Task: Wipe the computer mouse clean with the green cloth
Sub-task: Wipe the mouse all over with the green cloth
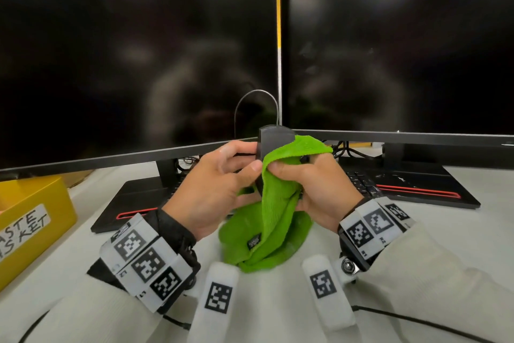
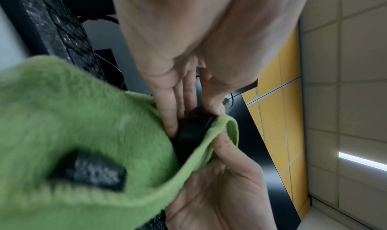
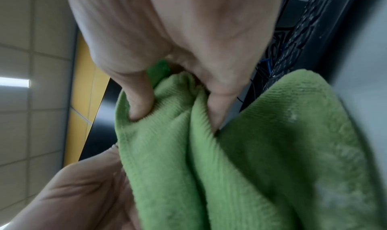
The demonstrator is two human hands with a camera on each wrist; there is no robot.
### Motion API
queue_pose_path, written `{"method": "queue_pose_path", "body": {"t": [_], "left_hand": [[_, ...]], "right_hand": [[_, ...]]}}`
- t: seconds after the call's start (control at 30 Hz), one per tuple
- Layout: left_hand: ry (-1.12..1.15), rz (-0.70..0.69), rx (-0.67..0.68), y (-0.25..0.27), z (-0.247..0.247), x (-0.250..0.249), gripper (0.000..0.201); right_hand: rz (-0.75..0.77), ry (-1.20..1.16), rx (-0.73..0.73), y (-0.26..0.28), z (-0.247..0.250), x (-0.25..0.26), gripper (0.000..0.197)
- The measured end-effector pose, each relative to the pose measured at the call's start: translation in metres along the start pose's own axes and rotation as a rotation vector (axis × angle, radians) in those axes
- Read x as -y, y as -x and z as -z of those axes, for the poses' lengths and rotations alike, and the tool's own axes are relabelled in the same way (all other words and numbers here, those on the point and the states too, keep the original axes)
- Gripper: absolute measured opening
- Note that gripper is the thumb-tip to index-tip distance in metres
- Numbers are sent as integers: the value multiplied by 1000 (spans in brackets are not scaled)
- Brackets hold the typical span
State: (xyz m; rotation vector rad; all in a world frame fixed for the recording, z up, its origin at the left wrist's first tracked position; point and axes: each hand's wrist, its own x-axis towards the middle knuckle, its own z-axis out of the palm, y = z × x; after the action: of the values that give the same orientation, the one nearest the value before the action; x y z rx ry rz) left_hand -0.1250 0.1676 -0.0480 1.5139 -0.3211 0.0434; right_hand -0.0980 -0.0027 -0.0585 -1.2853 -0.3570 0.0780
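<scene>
A black computer mouse is held upright above the desk, its grey cable looping up in front of the monitors. My left hand grips the mouse from the left, thumb and fingers curled around it; the left wrist view shows the mouse between those fingers. My right hand pinches the green cloth and presses it against the mouse's right side. The cloth hangs down in folds to the desk, with a dark label low on it. Most of the mouse is hidden by cloth and hands.
Two dark monitors stand close behind the hands, on black bases with red stripes. A black keyboard lies behind the right hand. A yellow box labelled as a waste basket sits at the left on the white desk.
</scene>
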Motion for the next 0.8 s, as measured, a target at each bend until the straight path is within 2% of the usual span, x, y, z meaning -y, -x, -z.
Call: {"method": "queue_pose_path", "body": {"t": [0.17,0.23,0.27,0.33,0.43,0.5,0.6,0.7,0.8], "left_hand": [[-300,-86,-103,-3,4,1,25],[-406,-131,-209,-3,1,0,21],[-456,-141,-263,-4,0,1,29],[-534,-93,-299,-4,-2,0,54],[-598,117,-186,-3,-1,-4,70],[-655,218,-90,0,0,-5,66],[-641,242,8,1,3,-5,56],[-567,227,-52,-1,6,-4,29],[-506,201,-150,-5,12,1,25]], "right_hand": [[28,-33,-129,-1,3,8,18],[30,-42,-151,-2,4,9,18],[33,-44,-156,-3,4,9,20],[53,-53,-148,-4,4,8,23],[98,-78,-100,-4,3,4,34],[118,-120,-59,-3,1,3,40],[116,-182,1,0,0,4,43],[94,-176,-29,-2,1,3,45],[65,-178,-46,-5,4,1,48]]}}
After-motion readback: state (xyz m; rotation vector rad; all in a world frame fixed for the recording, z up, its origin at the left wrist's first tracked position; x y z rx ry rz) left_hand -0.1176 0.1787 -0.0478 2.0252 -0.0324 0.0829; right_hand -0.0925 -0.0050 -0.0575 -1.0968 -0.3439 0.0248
